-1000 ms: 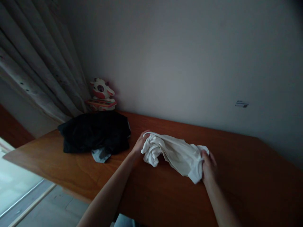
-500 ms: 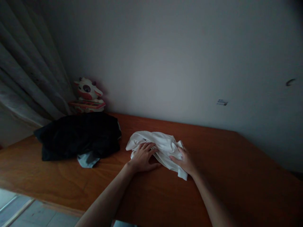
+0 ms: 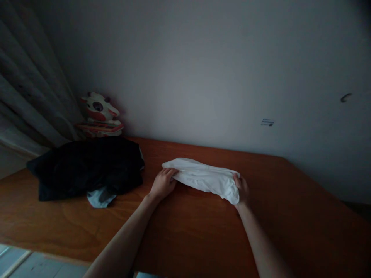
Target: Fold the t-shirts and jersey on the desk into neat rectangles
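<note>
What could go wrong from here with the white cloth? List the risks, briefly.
1. The white cloth might keep creases: its end by the right hand looks wrinkled and bunched.
2. The other end could slip loose, since the left hand appears to have only its edge.
3. A wide leftward sweep might nudge the black fabric lying beside that hand.

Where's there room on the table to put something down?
A big bare patch of table is right of the right hand. More shows on the near side of the white cloth, behind it along the wall, and in front of the black cloth. It's crowded at the back left: black cloth, cow toy and curtain sit close together.
</note>
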Action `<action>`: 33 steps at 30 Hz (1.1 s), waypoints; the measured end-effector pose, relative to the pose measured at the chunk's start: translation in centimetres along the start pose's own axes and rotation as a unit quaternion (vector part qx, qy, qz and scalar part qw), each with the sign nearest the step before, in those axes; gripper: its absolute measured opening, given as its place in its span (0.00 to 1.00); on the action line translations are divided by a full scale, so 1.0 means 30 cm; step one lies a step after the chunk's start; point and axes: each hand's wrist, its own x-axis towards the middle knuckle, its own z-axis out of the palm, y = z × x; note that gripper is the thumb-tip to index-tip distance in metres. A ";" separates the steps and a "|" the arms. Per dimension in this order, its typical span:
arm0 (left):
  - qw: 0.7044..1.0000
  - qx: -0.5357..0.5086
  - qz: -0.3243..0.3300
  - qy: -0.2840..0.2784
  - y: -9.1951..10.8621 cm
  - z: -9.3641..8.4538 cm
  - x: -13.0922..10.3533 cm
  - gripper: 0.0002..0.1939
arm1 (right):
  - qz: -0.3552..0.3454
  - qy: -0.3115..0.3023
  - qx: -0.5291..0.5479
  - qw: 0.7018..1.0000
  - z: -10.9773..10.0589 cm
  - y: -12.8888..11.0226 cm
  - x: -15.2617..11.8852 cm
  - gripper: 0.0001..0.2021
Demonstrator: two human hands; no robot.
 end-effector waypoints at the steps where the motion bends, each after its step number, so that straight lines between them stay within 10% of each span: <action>1: 1.000 -0.014 0.000 0.011 -0.003 0.002 -0.001 0.20 | -0.024 0.014 -0.015 1.000 0.004 0.003 0.002 0.35; 4: 0.998 -0.029 -0.004 0.048 -0.010 0.004 -0.005 0.16 | -0.194 0.039 -0.108 0.974 0.001 -0.007 -0.012 0.39; 7: 0.998 -0.036 -0.014 0.052 -0.016 0.005 -0.010 0.20 | -0.363 -0.063 -0.189 0.910 -0.022 -0.033 -0.051 0.19; 13: 0.999 -0.024 -0.012 0.023 -0.018 -0.005 -0.014 0.20 | -0.425 -0.299 -0.297 0.801 -0.012 -0.040 -0.137 0.27; 16: 1.000 0.010 0.017 0.003 -0.021 -0.025 -0.017 0.20 | -0.411 -0.272 -0.295 0.818 0.019 -0.030 -0.135 0.10; 25: 0.998 -0.044 0.044 -0.018 -0.011 -0.112 -0.030 0.11 | -0.299 -0.094 -0.127 0.941 0.040 -0.082 -0.133 0.18; 33: 0.992 -0.116 -0.035 0.016 0.004 -0.053 -0.008 0.14 | -0.170 -0.139 -0.057 0.974 0.046 -0.048 -0.154 0.22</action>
